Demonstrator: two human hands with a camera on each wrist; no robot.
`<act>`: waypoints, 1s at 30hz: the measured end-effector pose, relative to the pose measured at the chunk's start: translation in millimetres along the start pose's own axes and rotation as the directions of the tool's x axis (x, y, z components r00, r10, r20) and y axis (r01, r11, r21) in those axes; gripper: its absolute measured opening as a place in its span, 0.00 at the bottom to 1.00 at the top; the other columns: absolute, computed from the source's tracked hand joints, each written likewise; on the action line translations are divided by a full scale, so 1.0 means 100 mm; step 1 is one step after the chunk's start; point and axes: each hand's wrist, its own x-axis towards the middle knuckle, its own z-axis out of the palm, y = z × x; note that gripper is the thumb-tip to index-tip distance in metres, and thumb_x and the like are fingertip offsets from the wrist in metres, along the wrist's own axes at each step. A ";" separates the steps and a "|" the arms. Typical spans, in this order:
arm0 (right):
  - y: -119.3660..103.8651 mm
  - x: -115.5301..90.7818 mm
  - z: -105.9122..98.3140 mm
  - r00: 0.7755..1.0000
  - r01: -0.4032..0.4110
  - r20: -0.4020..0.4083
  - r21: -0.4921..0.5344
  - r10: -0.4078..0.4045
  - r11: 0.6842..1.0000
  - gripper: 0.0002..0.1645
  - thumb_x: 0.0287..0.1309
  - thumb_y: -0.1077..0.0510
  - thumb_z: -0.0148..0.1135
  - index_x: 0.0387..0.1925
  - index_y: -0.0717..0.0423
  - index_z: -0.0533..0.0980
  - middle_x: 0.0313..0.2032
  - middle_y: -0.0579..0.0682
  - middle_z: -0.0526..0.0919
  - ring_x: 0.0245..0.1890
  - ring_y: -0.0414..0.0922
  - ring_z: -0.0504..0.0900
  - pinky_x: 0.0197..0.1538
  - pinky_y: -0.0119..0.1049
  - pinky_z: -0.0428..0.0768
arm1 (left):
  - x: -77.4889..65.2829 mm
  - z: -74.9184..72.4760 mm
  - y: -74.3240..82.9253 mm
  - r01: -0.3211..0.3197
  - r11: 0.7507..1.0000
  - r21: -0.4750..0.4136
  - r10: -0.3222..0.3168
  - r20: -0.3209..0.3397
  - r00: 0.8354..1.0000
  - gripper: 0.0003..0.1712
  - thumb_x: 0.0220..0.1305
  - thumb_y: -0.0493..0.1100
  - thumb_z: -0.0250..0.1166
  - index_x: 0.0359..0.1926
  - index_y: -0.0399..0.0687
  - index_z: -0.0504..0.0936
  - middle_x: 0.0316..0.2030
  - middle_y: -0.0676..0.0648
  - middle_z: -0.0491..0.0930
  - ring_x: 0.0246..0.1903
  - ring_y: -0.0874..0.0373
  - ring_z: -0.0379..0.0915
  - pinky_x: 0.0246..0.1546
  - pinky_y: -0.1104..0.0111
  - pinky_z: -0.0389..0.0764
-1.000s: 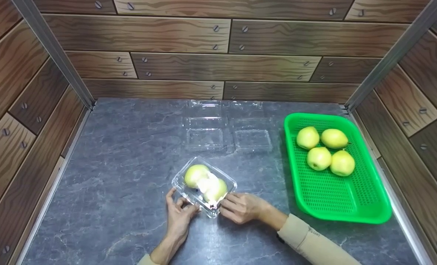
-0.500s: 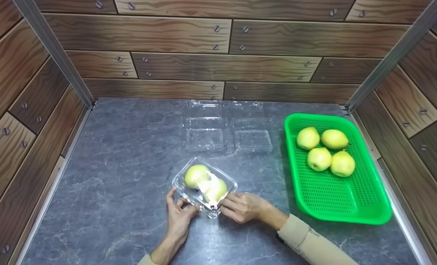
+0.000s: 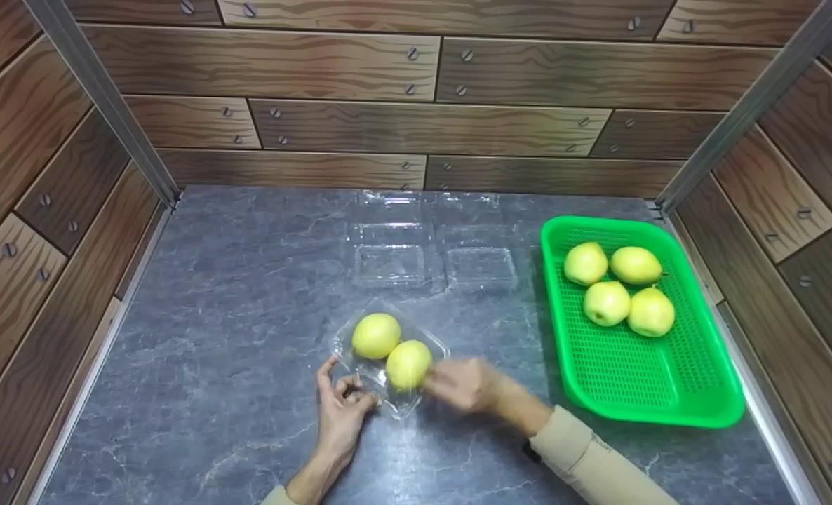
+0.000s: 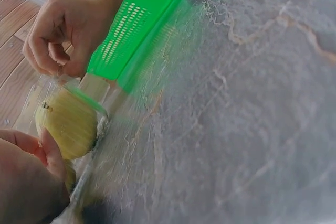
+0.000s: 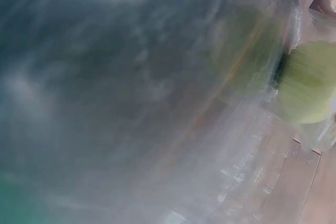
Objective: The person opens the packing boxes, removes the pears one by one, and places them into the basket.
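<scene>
Near the front of the table, a clear plastic clamshell container [image 3: 368, 375] stands turned cornerwise. Two yellow-green pears [image 3: 376, 336] lie inside it, side by side. At its near left side, my left hand [image 3: 339, 410] holds the rim between thumb and fingers. My right hand [image 3: 468, 384], blurred in the head view, is at the near right corner. In the left wrist view its thumb and fingertips pinch the edge of the clear lid, just above a pear [image 4: 68, 121]. The right wrist view is smeared by motion and shows one pear [image 5: 307, 82] at its right side.
A green perforated basket [image 3: 651, 414] stands on the right with several pears [image 3: 607, 304] in its far half. More clear containers [image 3: 389, 265] sit in rows at the back middle. Wood-patterned walls [image 3: 332, 66] enclose the grey table [image 3: 247, 301] at the back and sides.
My right hand has shifted slightly up and to the right. The bright glare over the pears has gone, and the lid's edge looks raised. My left hand stays in place.
</scene>
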 end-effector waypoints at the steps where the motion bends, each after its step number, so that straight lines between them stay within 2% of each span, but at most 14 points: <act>1: 0.05 0.05 -0.03 0.999 -0.025 -0.036 0.008 0.025 1.000 0.19 0.77 0.62 0.49 0.30 0.60 0.82 0.24 0.47 0.82 0.20 0.37 0.78 0.23 0.19 0.82 | 0.00 -0.01 0.00 0.000 1.000 0.009 0.000 -0.003 1.000 0.56 0.53 0.17 0.61 0.78 0.45 0.46 0.37 0.51 0.71 0.27 0.65 0.74 0.31 0.75 0.86; 3: 0.13 0.15 -0.09 0.993 -0.075 -0.094 0.035 0.078 0.997 0.18 0.78 0.59 0.54 0.31 0.61 0.83 0.25 0.49 0.84 0.21 0.38 0.81 0.25 0.19 0.85 | 0.00 -0.02 0.00 0.003 1.000 0.020 -0.003 -0.007 1.000 0.56 0.53 0.17 0.61 0.78 0.45 0.46 0.37 0.51 0.71 0.28 0.65 0.74 0.31 0.76 0.85; 5: 0.18 0.22 -0.13 0.990 -0.061 -0.131 -0.015 0.059 0.998 0.15 0.74 0.61 0.58 0.31 0.61 0.83 0.28 0.51 0.86 0.24 0.41 0.84 0.29 0.23 0.89 | 0.00 -0.03 0.00 0.007 1.000 0.016 -0.007 -0.013 1.000 0.56 0.54 0.18 0.61 0.78 0.45 0.45 0.37 0.52 0.72 0.28 0.65 0.74 0.31 0.77 0.84; 9: 0.18 0.22 -0.16 0.984 -0.105 -0.147 0.001 0.104 0.995 0.12 0.70 0.64 0.60 0.29 0.60 0.83 0.27 0.51 0.86 0.23 0.41 0.84 0.27 0.23 0.88 | -0.02 -0.03 0.00 0.005 1.000 0.014 -0.005 -0.009 1.000 0.56 0.54 0.19 0.62 0.78 0.43 0.44 0.37 0.52 0.72 0.28 0.66 0.73 0.31 0.77 0.84; 13: 0.14 0.14 -0.15 0.966 -0.209 -0.148 0.031 0.211 0.977 0.11 0.68 0.65 0.60 0.29 0.60 0.83 0.28 0.51 0.86 0.23 0.41 0.84 0.27 0.23 0.88 | -0.05 -0.01 0.02 0.011 1.000 -0.002 -0.011 -0.007 1.000 0.55 0.55 0.19 0.62 0.78 0.43 0.45 0.38 0.52 0.72 0.29 0.66 0.74 0.32 0.75 0.86; 16: 0.11 0.06 -0.14 0.947 -0.278 -0.145 0.081 0.288 0.957 0.08 0.64 0.67 0.61 0.29 0.59 0.82 0.28 0.51 0.85 0.23 0.41 0.84 0.28 0.23 0.89 | -0.08 0.00 0.02 0.025 1.000 -0.015 -0.025 -0.007 1.000 0.55 0.56 0.19 0.63 0.78 0.44 0.45 0.38 0.52 0.72 0.28 0.65 0.75 0.32 0.75 0.86; 20: 0.10 -0.01 -0.13 0.917 -0.349 -0.149 0.143 0.369 0.926 0.06 0.54 0.71 0.62 0.29 0.60 0.81 0.26 0.51 0.83 0.22 0.40 0.82 0.28 0.21 0.87 | -0.12 0.01 0.03 0.045 0.999 -0.009 -0.045 -0.005 0.999 0.55 0.56 0.20 0.65 0.78 0.44 0.45 0.38 0.52 0.73 0.28 0.66 0.75 0.33 0.76 0.86; 23: 0.10 -0.06 -0.13 0.894 -0.397 -0.152 0.169 0.421 0.902 0.09 0.45 0.74 0.64 0.30 0.61 0.80 0.26 0.50 0.82 0.21 0.40 0.82 0.28 0.21 0.87 | -0.12 0.01 0.04 0.058 0.998 -0.018 -0.058 -0.006 0.998 0.56 0.56 0.21 0.67 0.77 0.44 0.45 0.38 0.52 0.74 0.28 0.67 0.77 0.34 0.75 0.88; 28: 0.11 -0.12 -0.12 0.855 -0.449 -0.164 0.236 0.491 0.862 0.15 0.36 0.77 0.65 0.31 0.63 0.79 0.27 0.51 0.82 0.23 0.40 0.83 0.31 0.20 0.88 | -0.10 -0.02 0.06 0.089 0.996 -0.006 -0.090 -0.020 0.996 0.56 0.56 0.23 0.69 0.77 0.43 0.46 0.39 0.53 0.74 0.30 0.67 0.77 0.36 0.75 0.90; 30: 0.12 -0.15 -0.11 0.837 -0.465 -0.175 0.273 0.519 0.842 0.15 0.35 0.78 0.64 0.31 0.64 0.79 0.27 0.52 0.81 0.23 0.41 0.83 0.31 0.20 0.88 | -0.08 -0.03 0.07 0.107 0.994 0.003 -0.107 -0.020 0.994 0.54 0.58 0.25 0.70 0.77 0.41 0.46 0.40 0.52 0.75 0.32 0.66 0.77 0.37 0.74 0.91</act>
